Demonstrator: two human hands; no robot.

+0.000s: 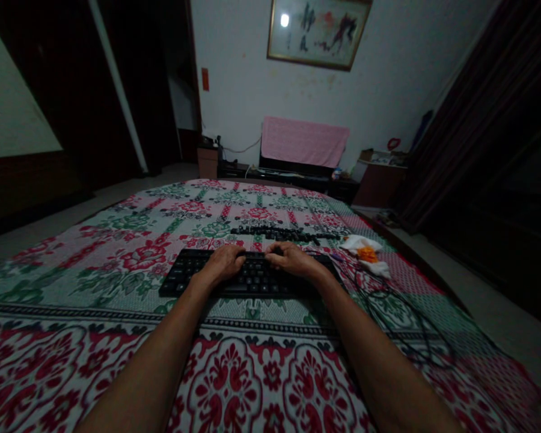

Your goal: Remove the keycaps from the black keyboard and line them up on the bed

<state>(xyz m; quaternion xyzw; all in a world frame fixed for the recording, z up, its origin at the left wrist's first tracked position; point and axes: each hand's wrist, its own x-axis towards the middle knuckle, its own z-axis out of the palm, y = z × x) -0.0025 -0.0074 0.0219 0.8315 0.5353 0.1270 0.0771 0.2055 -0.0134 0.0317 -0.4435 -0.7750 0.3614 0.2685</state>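
A black computer keyboard (252, 284) lies flat on the patterned bedspread, its long side toward me. My left hand (223, 263) is over its left-centre part, fingers curled over the far edge and thumb on the top side, gripping it. Right of centre, my right hand (295, 260) is bent at the far edge, thumb and forefinger drawn toward each other. A small dark spot shows between them, too dim to name. Just beyond the keyboard, many loose black keycaps (282, 233) lie in a long strip.
To the right are a white cloth or tissue with an orange patch (367, 254) and a coiled black cable (401, 313). The flowered bedspread (139, 258) spans the bed. Past it stand a low dark cabinet (297, 178) and a pink towel (304, 141) draped over a screen.
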